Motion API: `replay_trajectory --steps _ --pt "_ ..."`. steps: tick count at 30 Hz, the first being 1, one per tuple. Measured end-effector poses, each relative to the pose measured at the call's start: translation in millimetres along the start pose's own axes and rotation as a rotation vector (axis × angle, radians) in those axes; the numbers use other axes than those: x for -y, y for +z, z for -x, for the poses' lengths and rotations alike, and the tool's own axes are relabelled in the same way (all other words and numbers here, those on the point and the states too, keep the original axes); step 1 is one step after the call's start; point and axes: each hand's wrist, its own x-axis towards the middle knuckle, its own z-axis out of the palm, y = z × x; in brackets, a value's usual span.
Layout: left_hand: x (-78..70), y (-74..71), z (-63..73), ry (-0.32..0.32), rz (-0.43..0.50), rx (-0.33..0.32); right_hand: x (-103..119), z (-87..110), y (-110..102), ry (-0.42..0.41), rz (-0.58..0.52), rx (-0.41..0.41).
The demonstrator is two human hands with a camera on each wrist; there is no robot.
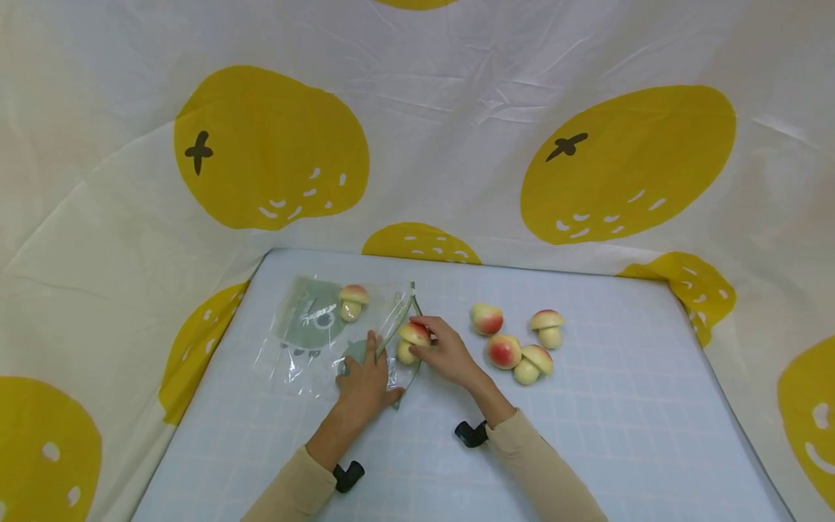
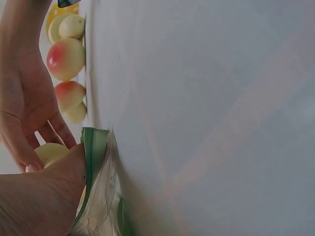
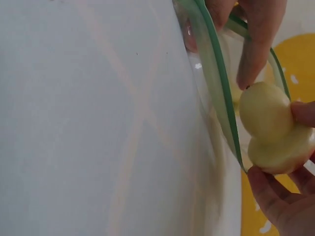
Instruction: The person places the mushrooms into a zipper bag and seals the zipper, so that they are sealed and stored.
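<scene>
A clear zip bag (image 1: 296, 366) with a green rim and grey-green cartoon print lies on the table, its mouth spread toward the right. Inside it is one toy mushroom (image 1: 352, 304) with a red-tinged cap. My left hand (image 1: 365, 380) rests at the bag's mouth, fingers spread; in the right wrist view one straight finger (image 3: 256, 49) reaches between the green edges. My right hand (image 1: 450, 355) pinches another toy mushroom (image 3: 266, 113) by its cap, right at the mouth, stem toward the bag. The left wrist view hides most of that mushroom behind the left hand.
Right of the hands lie several more toy mushrooms: one (image 1: 487, 319) at the back, one (image 1: 504, 351) touching its neighbour (image 1: 533, 364), and one (image 1: 548, 328) farther right. A pale checked cloth covers the table (image 1: 620, 435); a fruit-patterned curtain (image 1: 443, 145) surrounds it.
</scene>
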Motion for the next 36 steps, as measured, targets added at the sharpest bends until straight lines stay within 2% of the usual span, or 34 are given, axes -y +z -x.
replay_trajectory --steps 9,20,25,33,36 --pt "0.2 -0.3 -0.8 0.0 0.002 0.011 -4.1 -12.1 12.1 -0.013 0.102 -0.039" --pt "-3.5 -1.2 -2.3 -0.025 0.019 0.023 -9.1 -21.8 16.9 0.084 0.168 -0.09" --pt "-4.4 0.0 -2.6 -0.028 0.01 0.015 -7.9 -20.2 17.3 0.118 0.196 -0.158" --pt "-3.3 2.6 -4.9 -0.03 0.004 0.002 -3.9 -10.6 17.0 0.252 0.101 -0.269" --pt "-3.4 2.0 -4.8 -0.026 0.015 0.0 5.4 -4.4 19.9 0.302 -0.049 -0.273"
